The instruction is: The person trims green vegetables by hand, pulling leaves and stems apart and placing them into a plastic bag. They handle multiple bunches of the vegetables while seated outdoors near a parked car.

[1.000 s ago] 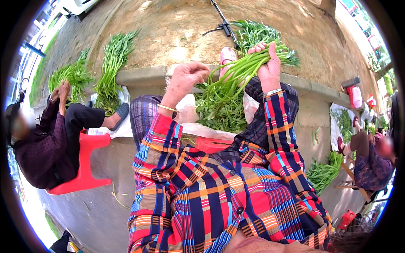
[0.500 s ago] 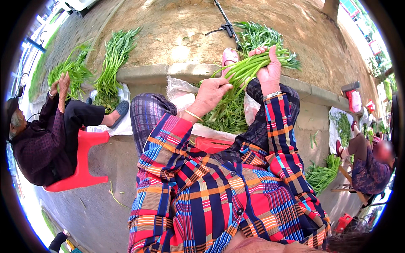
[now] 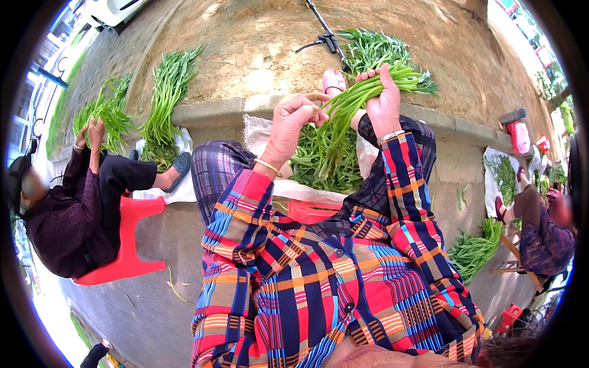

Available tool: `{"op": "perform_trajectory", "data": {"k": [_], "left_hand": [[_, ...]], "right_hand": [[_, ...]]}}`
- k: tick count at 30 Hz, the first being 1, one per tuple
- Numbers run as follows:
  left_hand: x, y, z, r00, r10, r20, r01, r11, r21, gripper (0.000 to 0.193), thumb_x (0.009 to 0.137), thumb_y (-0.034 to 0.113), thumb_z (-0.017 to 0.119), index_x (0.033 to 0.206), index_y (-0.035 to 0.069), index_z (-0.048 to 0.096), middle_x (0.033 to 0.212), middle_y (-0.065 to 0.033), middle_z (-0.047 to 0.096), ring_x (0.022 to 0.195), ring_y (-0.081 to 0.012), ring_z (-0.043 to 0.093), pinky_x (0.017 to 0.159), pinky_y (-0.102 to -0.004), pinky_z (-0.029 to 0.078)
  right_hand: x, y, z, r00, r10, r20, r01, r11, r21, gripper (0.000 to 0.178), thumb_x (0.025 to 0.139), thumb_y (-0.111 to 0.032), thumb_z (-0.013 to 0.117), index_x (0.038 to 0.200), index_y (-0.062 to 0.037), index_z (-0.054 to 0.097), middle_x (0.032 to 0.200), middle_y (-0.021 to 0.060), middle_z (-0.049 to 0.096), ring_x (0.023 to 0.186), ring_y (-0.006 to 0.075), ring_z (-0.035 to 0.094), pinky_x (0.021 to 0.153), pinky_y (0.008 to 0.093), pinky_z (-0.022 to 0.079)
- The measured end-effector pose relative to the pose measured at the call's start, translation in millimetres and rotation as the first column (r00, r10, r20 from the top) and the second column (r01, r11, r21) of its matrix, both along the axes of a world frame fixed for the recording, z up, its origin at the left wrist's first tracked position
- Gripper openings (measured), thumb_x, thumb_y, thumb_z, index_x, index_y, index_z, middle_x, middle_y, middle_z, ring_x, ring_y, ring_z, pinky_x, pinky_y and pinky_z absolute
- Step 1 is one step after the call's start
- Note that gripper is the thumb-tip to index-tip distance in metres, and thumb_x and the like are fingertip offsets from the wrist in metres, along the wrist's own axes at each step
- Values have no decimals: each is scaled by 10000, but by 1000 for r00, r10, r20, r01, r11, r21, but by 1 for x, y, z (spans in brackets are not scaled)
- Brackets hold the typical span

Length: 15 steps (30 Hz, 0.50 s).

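My right hand is wrapped around a bunch of long green water spinach stems, its thumb pointing up and the leafy ends spreading to the right. Just left of the bunch's cut ends is my left hand, fingers curled in a pinch. What lies between those fingertips is too small to make out. Some thin stems droop from the bunch toward a heap of loose leaves on a white plastic sheet between my knees. Beyond the bunch, more leafy greens lie on the ground.
A red stool edge shows before me. A kerb crosses ahead, with a black metal pole beyond. At left a person sits on a red stool near piled greens. Another person sits at right, beside greens.
My left hand has moved up and slightly left, away from the stems' middle to their cut ends. The bunch in my right hand has shifted slightly left.
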State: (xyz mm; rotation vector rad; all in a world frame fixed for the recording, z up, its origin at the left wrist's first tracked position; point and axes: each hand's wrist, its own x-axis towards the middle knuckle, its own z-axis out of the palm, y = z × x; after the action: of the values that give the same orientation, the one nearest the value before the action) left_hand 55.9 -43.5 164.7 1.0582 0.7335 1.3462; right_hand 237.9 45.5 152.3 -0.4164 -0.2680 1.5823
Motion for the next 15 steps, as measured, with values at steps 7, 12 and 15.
{"op": "perform_trajectory", "data": {"k": [7, 12, 15], "left_hand": [[-24, 6, -1, 984, -178, -14, 175, 976, -132, 67, 737, 50, 492, 683, 21, 519, 799, -138, 610, 707, -158, 584, 613, -252, 469], [-11, 8, -20, 742, 258, -619, -171, 965, 198, 207, 748, 94, 584, 952, 56, 579, 793, -26, 564, 651, -69, 505, 581, -222, 440], [0, 3, -17, 615, 253, -747, -74, 962, 264, 236, 751, 127, 600, 963, 30, 562, 791, -45, 560, 648, -93, 515, 587, -236, 432]], "right_hand": [[2, -2, 2, 998, 29, -52, -28, 1000, 14, 198, 792, -203, 595, 749, -47, 480, 665, 51, 491, 644, 210, 499, 716, 393, 436], [0, -2, 2, 997, 56, -50, -55, 998, 21, 204, 796, -204, 589, 756, -43, 471, 674, 62, 485, 641, 211, 493, 720, 396, 436], [-3, -4, 4, 998, 57, -41, -55, 998, 36, 208, 798, -205, 586, 756, -39, 467, 677, 67, 484, 642, 211, 492, 723, 397, 437]]}}
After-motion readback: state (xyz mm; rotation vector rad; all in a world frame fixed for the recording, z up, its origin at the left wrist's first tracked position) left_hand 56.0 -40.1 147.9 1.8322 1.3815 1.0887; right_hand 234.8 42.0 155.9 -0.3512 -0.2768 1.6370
